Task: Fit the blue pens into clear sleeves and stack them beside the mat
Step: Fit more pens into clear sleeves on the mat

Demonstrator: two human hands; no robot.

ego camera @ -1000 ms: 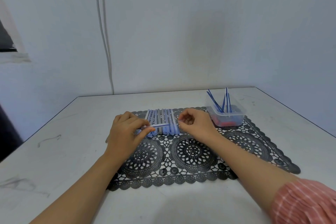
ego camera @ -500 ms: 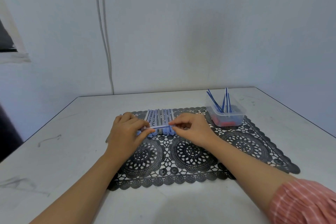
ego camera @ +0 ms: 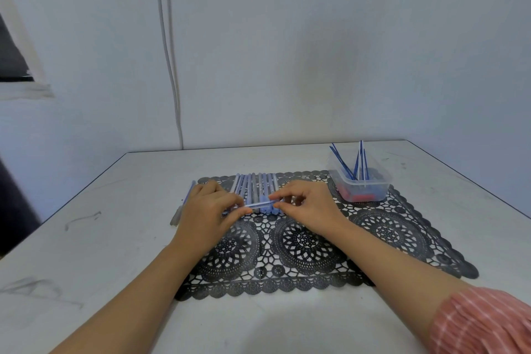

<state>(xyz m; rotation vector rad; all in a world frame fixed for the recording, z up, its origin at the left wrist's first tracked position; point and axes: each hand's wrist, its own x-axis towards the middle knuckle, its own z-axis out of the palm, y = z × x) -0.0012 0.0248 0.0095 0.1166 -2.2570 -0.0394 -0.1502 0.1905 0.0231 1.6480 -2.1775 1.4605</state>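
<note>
Blue pen (ego camera: pixel 260 204) — held level just above the mat (ego camera: pixel 388 234), across the near ends of a row of pens (ego camera: pixel 255 184) lying at 12 o'clock from the grips. Left grip (ego camera: pixel 209 210) pinches its left end, fingers curled round; right grip (ego camera: pixel 307 207) pinches the right end. Clear tub (ego camera: pixel 373 191) at 2 o'clock on the mat's corner, thin blue sticks (ego camera: pixel 344 164) leaning inside. Loose pens (ego camera: pixel 184 204) on the surface (ego camera: pixel 115 238) at 9 o'clock — just off the mat's edge.
</note>
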